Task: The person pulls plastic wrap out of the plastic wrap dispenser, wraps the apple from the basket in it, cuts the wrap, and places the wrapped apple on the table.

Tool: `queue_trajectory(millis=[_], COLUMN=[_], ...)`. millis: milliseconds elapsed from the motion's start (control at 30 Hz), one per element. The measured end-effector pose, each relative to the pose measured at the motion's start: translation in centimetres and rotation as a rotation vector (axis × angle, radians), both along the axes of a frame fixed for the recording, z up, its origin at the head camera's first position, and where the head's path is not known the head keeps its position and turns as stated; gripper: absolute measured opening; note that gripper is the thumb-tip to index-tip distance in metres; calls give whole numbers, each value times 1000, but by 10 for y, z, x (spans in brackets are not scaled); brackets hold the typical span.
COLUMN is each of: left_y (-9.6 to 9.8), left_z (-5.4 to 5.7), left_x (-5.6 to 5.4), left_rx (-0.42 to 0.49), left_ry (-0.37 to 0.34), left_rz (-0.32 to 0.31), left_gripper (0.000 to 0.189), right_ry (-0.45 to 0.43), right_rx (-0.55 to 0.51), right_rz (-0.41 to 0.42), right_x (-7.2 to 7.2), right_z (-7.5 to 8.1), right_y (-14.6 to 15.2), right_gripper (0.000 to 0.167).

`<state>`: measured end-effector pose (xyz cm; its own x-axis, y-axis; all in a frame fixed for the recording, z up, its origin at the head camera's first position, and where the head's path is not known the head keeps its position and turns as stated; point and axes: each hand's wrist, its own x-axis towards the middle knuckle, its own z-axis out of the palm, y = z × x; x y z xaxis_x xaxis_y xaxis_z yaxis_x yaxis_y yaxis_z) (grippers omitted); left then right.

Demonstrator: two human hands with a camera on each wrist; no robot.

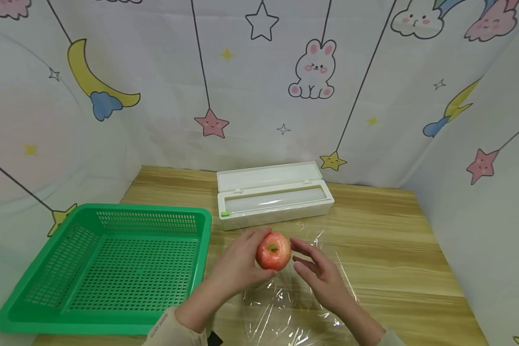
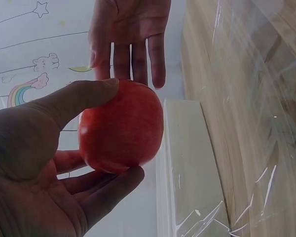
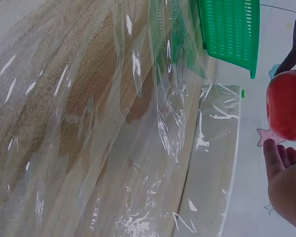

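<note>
A red apple is held in my left hand, thumb on one side and fingers curled round the other. In the left wrist view the apple hangs above the table, gripped by the left hand. My right hand is beside it with fingers loosely bent, its fingertips right by the apple's side. The right wrist view has the right hand close under the apple. Beneath both hands a sheet of clear plastic wrap lies spread, wrinkled and shiny.
Behind the hands stands a white cling-film box, lid up, with a roll inside and a green slider at its left end. To the left is a green plastic basket with perforated sides. Patterned cloth walls the wooden table.
</note>
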<state>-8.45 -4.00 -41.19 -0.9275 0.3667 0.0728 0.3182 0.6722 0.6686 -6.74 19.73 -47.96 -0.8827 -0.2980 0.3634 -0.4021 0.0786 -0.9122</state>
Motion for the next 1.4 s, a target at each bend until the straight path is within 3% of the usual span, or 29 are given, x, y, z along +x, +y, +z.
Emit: queue_trajectory(millis=[800, 1033, 1400], left_y=[20, 22, 24], left_z=[-8, -13, -21], left_x=[8, 12, 17], left_rx=[-58, -46, -25], left_ry=[71, 118, 123], left_rz=[2, 14, 17], left_gripper=[91, 86, 86], right_ry=[-61, -67, -73], right_rx=[-15, -10, -6], right_rz=[-44, -50, -34], right_x=[1, 2, 4], right_z=[-7, -8, -15], right_y=[-1, 1, 6], right_gripper=[47, 46, 47])
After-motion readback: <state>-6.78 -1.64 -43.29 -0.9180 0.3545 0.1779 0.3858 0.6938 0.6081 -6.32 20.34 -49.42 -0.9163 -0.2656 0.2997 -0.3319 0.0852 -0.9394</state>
